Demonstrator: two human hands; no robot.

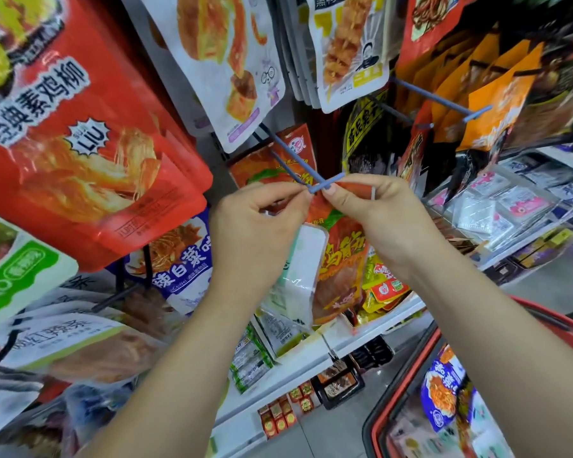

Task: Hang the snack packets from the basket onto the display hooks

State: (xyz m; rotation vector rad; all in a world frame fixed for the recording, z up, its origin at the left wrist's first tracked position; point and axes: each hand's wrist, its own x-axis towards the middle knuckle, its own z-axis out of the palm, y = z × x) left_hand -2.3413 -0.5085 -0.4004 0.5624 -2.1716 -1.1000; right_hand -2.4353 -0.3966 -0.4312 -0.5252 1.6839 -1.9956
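Both forearms (477, 312) are bare, and the left hand (255, 219) and right hand (374, 209) show short, plain nails.

Bright, even light; wide-angle bend.
Sharp at the blue hook (295, 157); orange packets (497, 104) up-right of it smear; the red packet (90, 153) leftward shines.

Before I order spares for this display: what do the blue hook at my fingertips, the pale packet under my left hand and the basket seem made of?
Blue hook: probably metal wire with a matte blue coating; thin, straight, rigid.
Pale packet: glossy plastic film, partly clear; it creases and glints.
Basket: red moulded plastic, smooth with a slight sheen.
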